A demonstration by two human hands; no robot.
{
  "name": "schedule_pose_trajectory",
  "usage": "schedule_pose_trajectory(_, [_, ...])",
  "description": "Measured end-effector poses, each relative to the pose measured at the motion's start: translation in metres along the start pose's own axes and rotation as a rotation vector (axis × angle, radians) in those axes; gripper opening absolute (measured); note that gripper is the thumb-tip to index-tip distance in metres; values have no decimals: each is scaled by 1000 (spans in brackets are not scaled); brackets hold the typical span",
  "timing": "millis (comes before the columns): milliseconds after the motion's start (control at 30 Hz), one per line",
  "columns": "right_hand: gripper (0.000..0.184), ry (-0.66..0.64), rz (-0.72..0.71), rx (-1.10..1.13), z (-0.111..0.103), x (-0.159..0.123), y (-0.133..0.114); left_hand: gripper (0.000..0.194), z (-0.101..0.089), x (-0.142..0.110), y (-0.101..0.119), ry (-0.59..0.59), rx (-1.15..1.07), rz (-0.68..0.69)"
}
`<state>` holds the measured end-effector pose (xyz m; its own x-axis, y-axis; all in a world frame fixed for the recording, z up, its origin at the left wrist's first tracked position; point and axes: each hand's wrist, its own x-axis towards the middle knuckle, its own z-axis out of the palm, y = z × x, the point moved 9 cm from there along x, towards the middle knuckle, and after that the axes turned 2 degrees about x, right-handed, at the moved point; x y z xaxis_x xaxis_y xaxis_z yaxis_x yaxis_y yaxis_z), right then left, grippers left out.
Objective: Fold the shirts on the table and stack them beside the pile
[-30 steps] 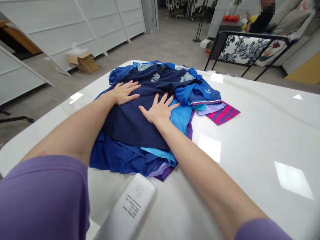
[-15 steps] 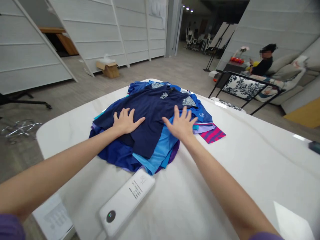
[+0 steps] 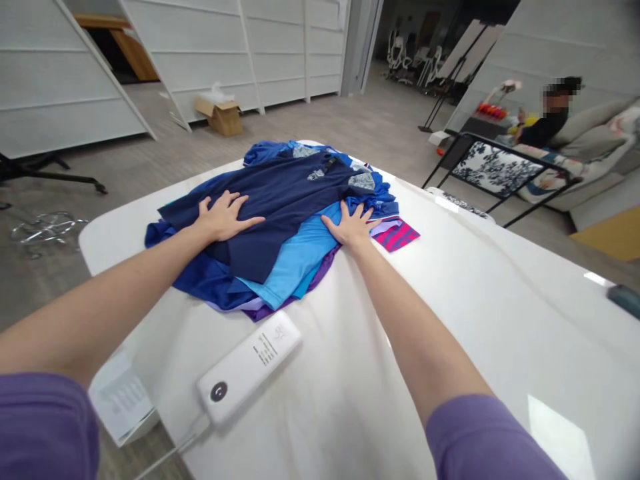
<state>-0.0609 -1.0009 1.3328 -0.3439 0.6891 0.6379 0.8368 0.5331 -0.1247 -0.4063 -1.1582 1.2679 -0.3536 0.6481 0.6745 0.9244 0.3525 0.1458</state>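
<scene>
A heap of shirts lies on the white table, with a dark navy T-shirt (image 3: 280, 180) spread over the top. My left hand (image 3: 224, 217) presses flat on that T-shirt, fingers spread. On the right side of the heap, my right hand (image 3: 351, 225) rests with fingers apart on blue cloth. A light-blue shirt (image 3: 300, 257) shows between my hands, below the navy one. Royal-blue cloth (image 3: 203, 277) and purple cloth (image 3: 323, 270) stick out underneath. Beside my right hand, a pink-and-purple striped piece (image 3: 397, 235) pokes out. Neither hand grips anything.
A white power bank (image 3: 250, 367) with a cable (image 3: 173, 450) lies on the table (image 3: 480, 313) near me. A white box (image 3: 123, 400) stands below the left edge. Beyond are a cardboard box (image 3: 220, 117), a black-framed chair (image 3: 493, 170) and a seated person (image 3: 545, 123).
The shirt heap has slid left across the table under my hands, and its near edge now lies apart from the power bank. Both hands moved left with it, still flat. My view has shifted slightly.
</scene>
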Motion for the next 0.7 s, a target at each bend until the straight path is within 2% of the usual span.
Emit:
schedule_pose_trajectory(67, [112,-85,-14,28,-10,-25,7,110,-15,-11,17,14,25,16])
schedule_pose_trajectory(133, [109,-81,-43,65,-31,-64,23,106,-34,-22,48,57,54,79])
schedule_pose_trajectory(200, [101,-5,-102,73,-55,-119,54,101,-47,-31,90,83,58,160])
schedule_pose_trajectory(267, [93,40,-155,55,-73,-189,103,101,-50,-42,136,57,31,223])
schedule_pose_trajectory(300, [92,41,-156,50,-80,-228,137,104,-48,-49,162,38,16,250])
schedule_pose_trajectory(367, [91,66,-71,45,-96,-312,223,110,-44,-69,218,59,-22,319])
schedule_pose_trajectory(467, [86,251,217,1,-141,-449,376,106,-44,-113,315,250,-169,453])
schedule_pose_trajectory(533, [82,423,457,-38,-175,-542,473,102,-36,-152,387,316,-272,553])
schedule_pose_trajectory(600, [83,545,667,-58,-197,-619,551,106,-18,-192,459,268,-289,634])
schedule_pose_trajectory(633, [86,573,742,-55,-201,-647,582,109,-6,-210,491,217,-266,657])
schedule_pose_trajectory(700, [94,576,816,-24,-200,-679,630,114,19,-237,540,104,-194,654])
